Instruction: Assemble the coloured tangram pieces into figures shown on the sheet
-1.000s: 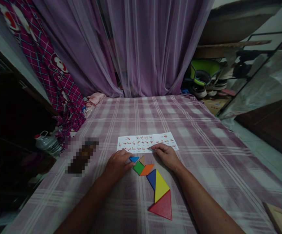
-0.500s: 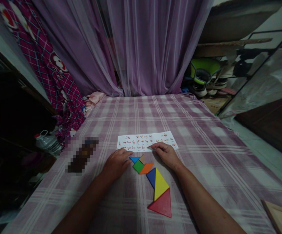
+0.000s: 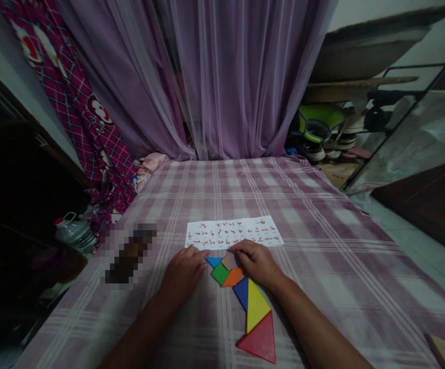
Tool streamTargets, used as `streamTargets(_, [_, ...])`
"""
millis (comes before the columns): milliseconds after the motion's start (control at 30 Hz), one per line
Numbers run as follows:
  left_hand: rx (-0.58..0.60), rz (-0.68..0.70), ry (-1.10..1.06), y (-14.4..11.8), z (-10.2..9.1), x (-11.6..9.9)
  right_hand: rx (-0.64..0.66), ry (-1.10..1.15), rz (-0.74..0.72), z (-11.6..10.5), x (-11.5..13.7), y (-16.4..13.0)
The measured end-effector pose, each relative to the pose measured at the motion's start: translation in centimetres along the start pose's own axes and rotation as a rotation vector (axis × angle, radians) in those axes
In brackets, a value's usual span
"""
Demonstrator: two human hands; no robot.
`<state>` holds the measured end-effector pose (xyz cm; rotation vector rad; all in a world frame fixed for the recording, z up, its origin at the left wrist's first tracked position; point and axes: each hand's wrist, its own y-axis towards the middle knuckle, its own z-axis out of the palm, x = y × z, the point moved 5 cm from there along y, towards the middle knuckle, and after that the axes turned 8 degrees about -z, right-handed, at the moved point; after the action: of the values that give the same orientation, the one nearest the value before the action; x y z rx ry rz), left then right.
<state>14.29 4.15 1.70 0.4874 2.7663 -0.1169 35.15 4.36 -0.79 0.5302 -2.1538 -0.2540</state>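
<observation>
Fingers of my right hand (image 3: 259, 262) curl loosely, the grip closed on nothing, its tips resting at the small tan triangle (image 3: 226, 261) and the edge of the orange piece (image 3: 232, 277). My left hand (image 3: 183, 271) lies flat and relaxed with nothing held, its fingertips just beside the small blue triangle (image 3: 214, 262). Taking that blue triangle as my mark: the tan triangle touches it on the right, the green square (image 3: 220, 273) sits just below it, and the orange piece joins the square further right. From there the row runs down toward me, dark blue piece (image 3: 241, 293), then yellow triangle (image 3: 256, 306), then big red triangle (image 3: 260, 340), each touching the next. Just beyond the blue triangle lies the pattern sheet (image 3: 233, 232), flat on the checked cloth of the bench (image 3: 322, 241). Well to the left of it stands a plastic jug (image 3: 75, 231) off the bench edge. Far behind hangs the purple curtain (image 3: 226, 77).
</observation>
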Motion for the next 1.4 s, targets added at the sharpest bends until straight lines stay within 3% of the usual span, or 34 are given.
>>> streamTargets(233, [0.040,0.018,0.041,0.6,-0.2,-0.1,0.061,-0.080,-0.015,0.3,0.3,0.0])
streamTargets(533, [0.108,0.125,0.123,1.7,-0.3,-0.3,0.047,-0.103,-0.017,0.4,0.0,0.0])
streamTargets(833, [0.084,0.180,0.168,2.2,-0.2,0.1,0.022,-0.091,-0.011,0.4,0.0,0.0])
streamTargets(1000, [0.043,0.209,0.128,1.6,-0.2,-0.7,0.036,-0.092,-0.006,0.4,0.1,0.0])
streamTargets(1400, [0.088,0.203,0.077,2.4,-0.4,-1.1,0.004,-0.079,-0.029,0.4,-0.1,-0.1])
